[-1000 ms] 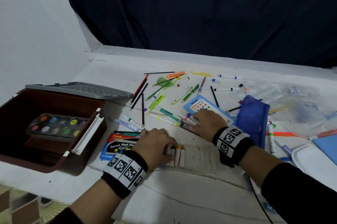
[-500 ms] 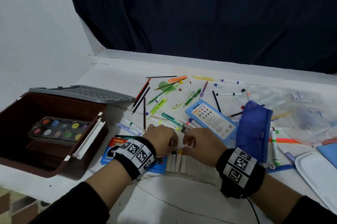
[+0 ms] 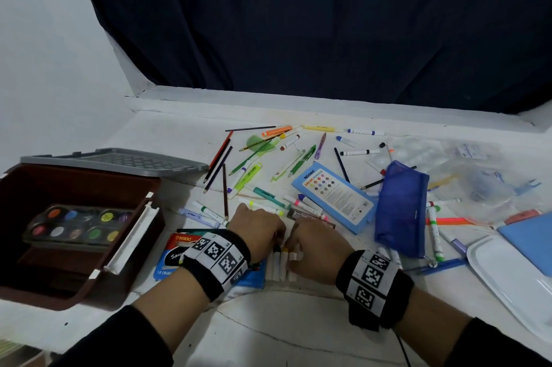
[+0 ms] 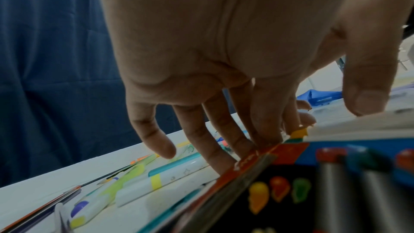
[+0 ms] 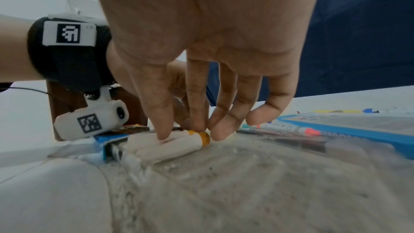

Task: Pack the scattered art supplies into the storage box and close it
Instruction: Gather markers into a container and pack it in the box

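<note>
A person's two hands meet over a short row of white crayon-like sticks (image 3: 279, 264) lying side by side at the near middle of a white table (image 3: 298, 333) strewn with art supplies. The right hand (image 3: 318, 248) comes down from above, its thumb and fingertips (image 5: 218, 133) pinching the orange-capped end of the outermost stick (image 5: 179, 143), as the right wrist view shows. The left hand (image 3: 260, 229) rests just to the left of the row, fingers loosely spread and pointing down; the left wrist view shows its fingertips (image 4: 218, 161) touching the far edge of a red, black and blue crayon packet (image 3: 176, 256), with nothing clasped. The brown storage box (image 3: 74, 187) stands open at the near left of the table, well apart from the hands, its grey lid (image 3: 119, 159) laid back on the far side and a round-welled watercolour palette (image 3: 76, 224) sitting inside. Beyond the hands, markers, highlighters and coloured pencils (image 3: 219, 162) lie scattered toward the far edge. A light blue box of colour pencils (image 3: 334, 195) lies just right of centre, touching a dark blue mesh pouch (image 3: 400, 208) on its right. A white tray (image 3: 507, 280) sits at the near right edge, and a dark blue curtain (image 3: 298, 23) hangs behind the table.
</note>
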`<state>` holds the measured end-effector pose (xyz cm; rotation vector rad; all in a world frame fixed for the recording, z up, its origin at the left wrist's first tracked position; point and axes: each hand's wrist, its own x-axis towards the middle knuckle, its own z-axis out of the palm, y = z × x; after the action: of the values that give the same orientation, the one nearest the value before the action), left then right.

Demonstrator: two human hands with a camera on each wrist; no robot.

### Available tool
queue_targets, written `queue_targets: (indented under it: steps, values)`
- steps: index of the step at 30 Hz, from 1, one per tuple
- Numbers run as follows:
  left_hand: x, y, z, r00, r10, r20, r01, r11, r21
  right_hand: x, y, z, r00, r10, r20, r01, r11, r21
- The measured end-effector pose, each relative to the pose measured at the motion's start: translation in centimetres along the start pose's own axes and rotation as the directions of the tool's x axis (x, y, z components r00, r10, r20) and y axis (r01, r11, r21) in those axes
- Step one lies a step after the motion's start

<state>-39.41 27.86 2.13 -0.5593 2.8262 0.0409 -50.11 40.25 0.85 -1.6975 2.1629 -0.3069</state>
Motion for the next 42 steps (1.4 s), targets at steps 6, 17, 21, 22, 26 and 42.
queue_targets:
  steps: [6, 17, 21, 22, 26, 42]
  values:
    - [-1.0, -0.2, 0.1, 0.998, -0.057, -0.011, 0.056, 0.994, -0.099, 0.3, 0.5, -2.1, 0.994, 0.058, -0.087, -0.046, 0.990, 0.132]
    - [-2.4, 0.7, 0.1, 0.996, -0.085, 0.015, 0.087, 0.981, -0.173, 4.4, 4.2, -3.5, 0.970, 0.226, -0.089, -0.235, 0.967, -0.098]
    - [-2.2, 0.8, 0.1, 0.994, -0.105, 0.042, 0.111, 0.975, -0.191, 5.0, 4.4, -3.2, 0.970, 0.221, -0.101, -0.237, 0.954, -0.185]
    - [-2.1, 0.8, 0.1, 0.993, -0.107, 0.044, 0.114, 0.975, -0.190, 5.1, 4.5, -3.2, 0.971, 0.216, -0.101, -0.232, 0.953, -0.193]
    - [-2.0, 0.8, 0.3, 0.993, -0.111, 0.041, 0.117, 0.973, -0.197, 5.3, 4.8, -3.0, 0.973, 0.213, -0.094, -0.228, 0.953, -0.200]
    - [-2.4, 0.9, 0.2, 0.998, -0.058, 0.017, 0.060, 0.981, -0.185, 4.4, 6.6, -3.3, 0.983, 0.131, -0.131, -0.152, 0.975, -0.165]
